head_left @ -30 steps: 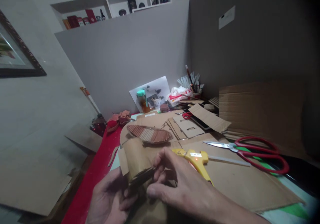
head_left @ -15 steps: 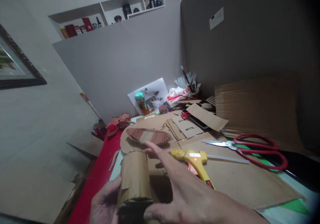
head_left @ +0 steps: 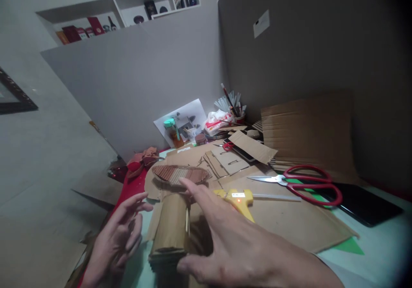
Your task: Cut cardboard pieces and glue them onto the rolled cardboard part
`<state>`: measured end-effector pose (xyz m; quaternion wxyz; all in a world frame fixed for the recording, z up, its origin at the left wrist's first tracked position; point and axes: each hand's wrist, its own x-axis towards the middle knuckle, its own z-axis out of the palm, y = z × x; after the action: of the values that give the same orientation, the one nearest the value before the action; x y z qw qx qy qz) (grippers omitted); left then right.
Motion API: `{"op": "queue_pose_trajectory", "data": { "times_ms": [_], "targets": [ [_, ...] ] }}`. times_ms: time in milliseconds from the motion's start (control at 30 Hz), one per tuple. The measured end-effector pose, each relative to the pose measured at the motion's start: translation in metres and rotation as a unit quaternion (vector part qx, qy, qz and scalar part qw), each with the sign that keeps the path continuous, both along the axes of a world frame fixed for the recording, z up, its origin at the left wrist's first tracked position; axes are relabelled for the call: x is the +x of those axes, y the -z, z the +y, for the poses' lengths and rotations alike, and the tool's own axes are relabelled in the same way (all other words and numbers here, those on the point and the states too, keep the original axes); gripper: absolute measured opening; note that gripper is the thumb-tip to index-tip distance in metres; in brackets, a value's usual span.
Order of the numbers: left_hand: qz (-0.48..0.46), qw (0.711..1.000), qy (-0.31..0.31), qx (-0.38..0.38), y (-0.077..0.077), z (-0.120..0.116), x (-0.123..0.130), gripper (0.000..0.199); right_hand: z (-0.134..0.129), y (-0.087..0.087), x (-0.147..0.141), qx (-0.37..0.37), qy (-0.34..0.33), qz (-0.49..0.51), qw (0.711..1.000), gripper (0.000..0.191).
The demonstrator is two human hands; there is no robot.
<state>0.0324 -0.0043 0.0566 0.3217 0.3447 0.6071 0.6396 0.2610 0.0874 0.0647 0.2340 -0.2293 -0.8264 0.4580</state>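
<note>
A rolled piece of brown cardboard (head_left: 170, 228) lies on the table right in front of me. My right hand (head_left: 238, 249) spans it lengthwise, thumb against its near end and forefinger stretched to its far end. My left hand (head_left: 117, 236) hovers just left of the roll with fingers spread, touching nothing. A yellow glue gun (head_left: 238, 198) with a lit lamp lies just past my right hand. Behind the roll sits a ribbed, sole-shaped cardboard piece (head_left: 180, 174).
Red-handled scissors (head_left: 309, 183) lie on flat cardboard to the right, with a black phone (head_left: 367, 202) beyond them. Cut cardboard parts (head_left: 228, 161), a green-lidded jar (head_left: 172, 131) and a cup of sticks (head_left: 234, 107) stand further back. A corrugated sheet (head_left: 309, 125) leans at the right.
My left hand has let go of the cardboard roll and opened beside it. My right hand stays stretched over the roll. The camera has swung slightly to the right.
</note>
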Motion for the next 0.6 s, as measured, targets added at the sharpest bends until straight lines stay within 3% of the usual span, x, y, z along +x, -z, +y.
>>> {"op": "queue_pose_trajectory", "data": {
  "times_ms": [133,233,333,500,600],
  "targets": [
    [0.149,0.987,0.050,-0.022,-0.001,-0.002,-0.010,0.093,-0.003,-0.006,0.004,0.019,-0.047,-0.017,0.999,0.110],
    [0.239,0.966,0.078,-0.055,0.003,-0.004,-0.014,0.086,-0.005,-0.007,0.002,0.051,-0.054,-0.024,0.997,0.106],
    [0.391,0.910,0.119,-0.069,0.008,-0.005,-0.023,0.076,-0.005,-0.004,-0.001,0.089,-0.057,-0.043,0.994,0.101],
    [0.589,0.782,0.200,-0.042,0.016,-0.009,-0.028,0.085,-0.004,0.001,-0.004,0.117,-0.065,-0.074,0.988,0.098],
    [0.619,0.759,0.196,-0.032,0.018,-0.009,-0.021,0.093,-0.004,0.003,-0.004,0.114,-0.062,-0.080,0.988,0.089]
  ]
}}
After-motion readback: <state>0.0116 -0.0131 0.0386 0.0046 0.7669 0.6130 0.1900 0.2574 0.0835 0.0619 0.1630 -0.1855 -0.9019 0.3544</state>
